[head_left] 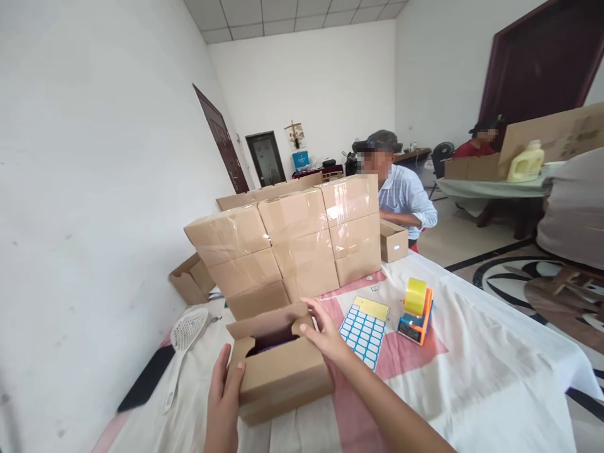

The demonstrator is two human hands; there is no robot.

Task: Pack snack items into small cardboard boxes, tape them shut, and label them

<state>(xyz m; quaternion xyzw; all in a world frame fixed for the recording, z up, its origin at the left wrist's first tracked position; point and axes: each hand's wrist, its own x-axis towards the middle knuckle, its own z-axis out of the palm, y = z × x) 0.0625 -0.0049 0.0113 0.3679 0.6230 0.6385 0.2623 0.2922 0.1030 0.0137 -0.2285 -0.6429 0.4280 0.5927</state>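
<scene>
A small cardboard box (287, 374) stands on the cloth-covered table in front of me, its top partly open. Through the gap something dark purple shows, too little to name. My left hand (225, 390) grips the left end of the box, thumb on the front edge and fingers along the side. At the far right corner my right hand (323, 330) pinches a small end flap between thumb and fingers. Right of the box lies a sheet of blue-edged labels (363, 330). A tape dispenser (416, 313) with yellow tape stands farther right.
Behind the box rises a stack of taped cartons (302, 242). A white slotted skimmer (186, 333) and a dark flat object (147, 379) lie left, near the wall. Across the table sits a person (406, 189) beside an open carton (394, 242). Another person (474, 146) is at a farther table.
</scene>
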